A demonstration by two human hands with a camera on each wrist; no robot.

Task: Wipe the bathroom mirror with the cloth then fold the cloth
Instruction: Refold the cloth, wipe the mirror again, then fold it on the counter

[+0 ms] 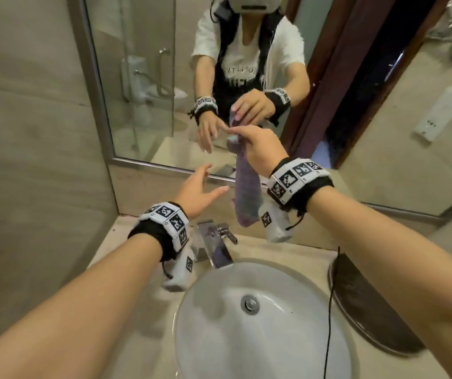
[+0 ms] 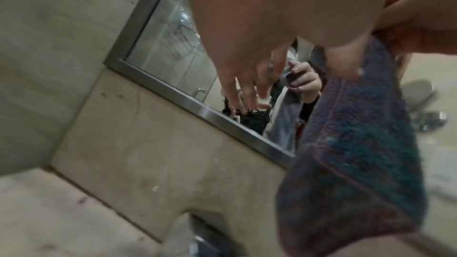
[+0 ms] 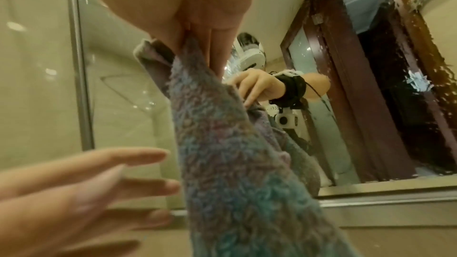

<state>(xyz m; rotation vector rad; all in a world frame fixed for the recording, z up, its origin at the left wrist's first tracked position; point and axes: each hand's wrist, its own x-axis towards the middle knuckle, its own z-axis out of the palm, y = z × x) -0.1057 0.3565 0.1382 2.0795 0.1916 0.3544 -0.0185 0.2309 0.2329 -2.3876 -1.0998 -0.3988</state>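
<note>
A fluffy purple and teal cloth (image 1: 246, 187) hangs lengthwise in front of the mirror (image 1: 142, 77), above the tap. My right hand (image 1: 257, 146) pinches its top end, and the rest dangles free (image 3: 235, 163). My left hand (image 1: 200, 190) is spread with straight fingers just left of the cloth, a short gap away, holding nothing. In the left wrist view the cloth (image 2: 358, 153) hangs to the right of my left fingers (image 2: 237, 89). In the right wrist view my left hand (image 3: 99, 183) shows at lower left, beside the cloth. The mirror's steel frame (image 2: 197, 105) runs below the hands.
A chrome tap (image 1: 216, 242) stands on the beige counter behind the round white sink (image 1: 205, 324). A dark oval dish (image 1: 369, 310) lies at the right with a black cable across it. Tiled wall (image 1: 28, 132) closes the left side. The mirror reflects a shower door and a wooden door frame.
</note>
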